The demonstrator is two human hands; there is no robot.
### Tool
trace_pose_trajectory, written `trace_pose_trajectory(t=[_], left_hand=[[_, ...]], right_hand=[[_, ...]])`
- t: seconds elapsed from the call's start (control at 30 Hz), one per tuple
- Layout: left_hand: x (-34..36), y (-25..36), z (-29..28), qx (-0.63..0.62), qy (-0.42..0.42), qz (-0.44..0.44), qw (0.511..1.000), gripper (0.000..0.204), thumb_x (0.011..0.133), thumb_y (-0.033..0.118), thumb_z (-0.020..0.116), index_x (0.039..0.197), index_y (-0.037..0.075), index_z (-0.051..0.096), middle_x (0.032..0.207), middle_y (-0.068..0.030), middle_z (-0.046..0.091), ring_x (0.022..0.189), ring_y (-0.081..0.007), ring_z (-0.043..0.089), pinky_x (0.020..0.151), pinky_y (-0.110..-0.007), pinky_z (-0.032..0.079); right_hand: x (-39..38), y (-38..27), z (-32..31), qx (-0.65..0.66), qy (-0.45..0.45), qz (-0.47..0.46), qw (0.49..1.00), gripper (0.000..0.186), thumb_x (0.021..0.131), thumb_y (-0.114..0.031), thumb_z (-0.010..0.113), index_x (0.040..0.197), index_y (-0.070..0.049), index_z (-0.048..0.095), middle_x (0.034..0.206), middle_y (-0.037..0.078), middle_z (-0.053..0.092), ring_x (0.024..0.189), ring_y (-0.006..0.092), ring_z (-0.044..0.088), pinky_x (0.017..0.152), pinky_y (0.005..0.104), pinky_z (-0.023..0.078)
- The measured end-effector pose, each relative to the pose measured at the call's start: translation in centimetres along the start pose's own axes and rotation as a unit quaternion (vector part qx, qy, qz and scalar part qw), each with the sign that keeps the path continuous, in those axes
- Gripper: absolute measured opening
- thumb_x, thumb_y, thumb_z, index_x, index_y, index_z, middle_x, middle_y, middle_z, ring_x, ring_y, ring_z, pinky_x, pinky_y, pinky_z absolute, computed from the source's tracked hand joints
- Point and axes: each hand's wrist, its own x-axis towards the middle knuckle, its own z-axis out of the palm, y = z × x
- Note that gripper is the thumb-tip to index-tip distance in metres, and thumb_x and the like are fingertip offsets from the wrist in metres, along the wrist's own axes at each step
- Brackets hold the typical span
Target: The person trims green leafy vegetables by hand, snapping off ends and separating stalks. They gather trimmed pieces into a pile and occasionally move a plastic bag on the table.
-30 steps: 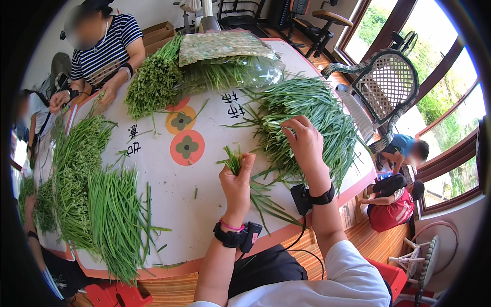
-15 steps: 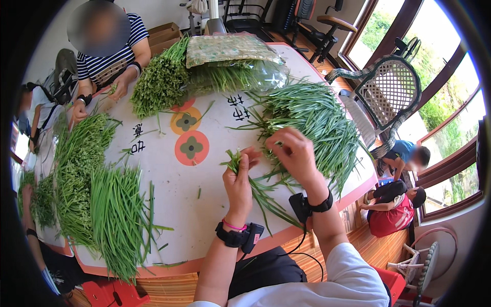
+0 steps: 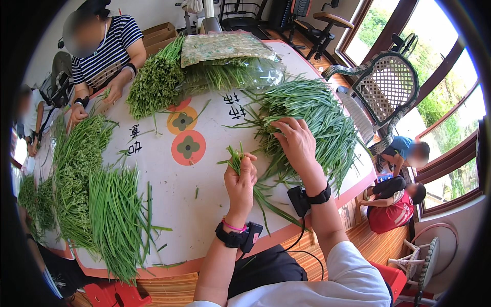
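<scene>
My left fingers (image 3: 246, 167) clench a slim green-stalk bunch (image 3: 236, 159); my nearer right fingers (image 3: 287, 125), grip unclear, are at the long-leaved green heap (image 3: 331, 123), its stalks stretching toward the right edge of the white, pink-rimmed tabletop (image 3: 179, 220).

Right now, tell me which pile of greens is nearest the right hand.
The big pile on the right: the right hand is at its left edge; the others lie farther off, left or beyond.
</scene>
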Motion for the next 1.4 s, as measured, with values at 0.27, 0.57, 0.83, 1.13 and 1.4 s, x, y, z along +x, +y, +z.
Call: trace_pose_trajectory(t=[0.27, 0.57, 0.83, 1.13, 1.4], left_hand=[[0.3, 0.4, 0.0, 0.082, 0.046, -0.04, 0.995, 0.015, 0.087, 0.014, 0.068, 0.095, 0.005, 0.058, 0.062, 0.0098, 0.036, 0.051, 0.0008, 0.029, 0.045, -0.018, 0.021], [0.4, 0.9, -0.2, -0.004, 0.021, -0.088, 0.996, 0.025, 0.097, 0.025, 0.053, 0.107, 0.003, 0.06, 0.061, 0.0094, 0.033, 0.051, -0.0007, 0.026, 0.045, -0.019, 0.019], [0.6, 0.5, -0.1, -0.028, 0.019, -0.095, 0.995, 0.026, 0.099, 0.025, 0.05, 0.106, 0.003, 0.061, 0.06, 0.0085, 0.031, 0.052, -0.0013, 0.027, 0.046, -0.019, 0.019], [0.7, -0.6, -0.4, 0.092, -0.019, 0.071, 0.993, 0.029, 0.101, 0.017, 0.044, 0.119, 0.0, 0.058, 0.117, -0.0073, 0.061, 0.104, -0.0129, 0.057, 0.093, -0.028, 0.043], [0.5, -1.4, -0.3, 0.121, -0.024, 0.04, 0.992, 0.023, 0.1, 0.018, 0.047, 0.107, 0.0, 0.059, 0.082, 0.0009, 0.058, 0.07, -0.0051, 0.05, 0.063, -0.022, 0.043]], right_hand=[[-0.1, 0.3, 0.3, 0.039, -0.006, 0.031, 0.999, 0.008, 0.075, -0.013, 0.069, 0.082, -0.01, 0.065, 0.085, 0.004, 0.058, 0.084, 0.0241, 0.056, 0.074, 0.0356, 0.047], [-0.1, 0.0, 0.3, 0.037, 0.009, 0.03, 0.999, 0.012, 0.076, -0.009, 0.067, 0.088, -0.01, 0.064, 0.083, 0.006, 0.058, 0.081, 0.0265, 0.058, 0.071, 0.0369, 0.047], [-0.2, 0.5, 0.7, 0.015, 0.003, 0.04, 0.999, 0.008, 0.077, -0.011, 0.067, 0.083, -0.01, 0.063, 0.083, 0.005, 0.056, 0.082, 0.0246, 0.057, 0.073, 0.0365, 0.047], [0.0, -3.2, -1.9, 0.302, -0.008, -0.014, 0.953, 0.01, 0.077, -0.003, 0.067, 0.086, -0.006, 0.065, 0.084, 0.005, 0.061, 0.066, 0.0202, 0.059, 0.054, 0.0308, 0.047], [-0.7, -4.4, -1.8, 0.408, -0.007, 0.032, 0.912, 0.013, 0.076, 0.001, 0.071, 0.087, -0.002, 0.066, 0.077, 0.003, 0.062, 0.053, 0.0074, 0.053, 0.047, 0.0205, 0.041]])
